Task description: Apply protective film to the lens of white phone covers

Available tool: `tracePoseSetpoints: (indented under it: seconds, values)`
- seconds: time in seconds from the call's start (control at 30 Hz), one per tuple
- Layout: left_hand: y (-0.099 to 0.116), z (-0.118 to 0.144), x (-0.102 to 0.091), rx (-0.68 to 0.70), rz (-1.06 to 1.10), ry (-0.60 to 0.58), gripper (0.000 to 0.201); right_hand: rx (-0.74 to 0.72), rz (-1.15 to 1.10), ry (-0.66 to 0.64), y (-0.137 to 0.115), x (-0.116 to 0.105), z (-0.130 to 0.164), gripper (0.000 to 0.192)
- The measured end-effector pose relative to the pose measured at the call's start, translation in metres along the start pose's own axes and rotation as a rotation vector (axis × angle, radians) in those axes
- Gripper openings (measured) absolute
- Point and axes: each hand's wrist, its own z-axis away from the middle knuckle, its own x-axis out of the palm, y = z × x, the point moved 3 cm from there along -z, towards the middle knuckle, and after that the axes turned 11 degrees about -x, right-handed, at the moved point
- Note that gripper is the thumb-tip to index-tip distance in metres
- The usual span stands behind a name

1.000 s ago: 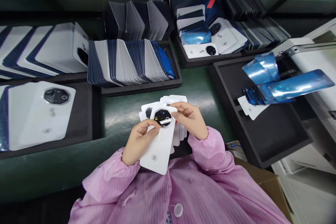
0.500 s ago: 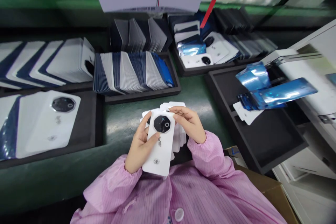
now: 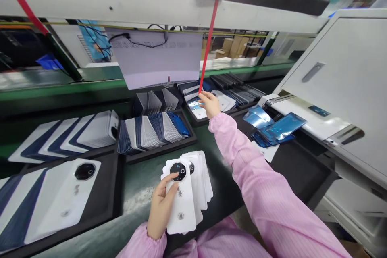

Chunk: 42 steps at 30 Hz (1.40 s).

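Note:
My left hand (image 3: 161,205) grips a white phone back cover (image 3: 185,211) with a black octagonal camera ring. Thumb and finger press on its face, by the ring. Behind it, several more white covers (image 3: 204,179) are fanned out to the right. My right hand (image 3: 210,103) is stretched far forward over the back trays. Its fingertips are closed at the lower end of a red strip (image 3: 208,46), which hangs from the shelf edge; the exact contact is small in view.
Trays of white and dark blue covers stand at the left (image 3: 63,137) and middle (image 3: 154,133). A back tray (image 3: 196,120) holds loose covers. At the right, blue film-covered pieces (image 3: 282,127) lie beside a white machine (image 3: 341,68). A shelf beam (image 3: 145,12) crosses overhead.
My right hand has left the white covers and reached forward to the red strip. My left hand keeps hold of the white cover. The view has tilted up.

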Motion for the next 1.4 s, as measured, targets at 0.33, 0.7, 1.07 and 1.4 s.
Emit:
tracePoseSetpoints:
  seconds: [0.33, 0.7, 1.07, 1.4]
  values:
    - [0.003, -0.003, -0.004, 0.139, -0.069, 0.055, 0.022, 0.225, -0.219, 0.054, 0.024, 0.014, -0.022, 0.008]
    - [0.006, -0.003, -0.008, 0.113, -0.073, 0.072, 0.018, 0.460, -0.272, 0.319, 0.057, 0.014, -0.062, 0.020]
    - [0.007, -0.002, -0.008, 0.108, -0.116, 0.082, 0.014, 0.141, -0.202, -0.041, 0.040, -0.011, 0.038, 0.003]
    - [0.008, -0.003, -0.009, 0.135, -0.131, 0.099, 0.012, 0.227, -0.024, -0.300, 0.006, -0.027, 0.163, 0.008]
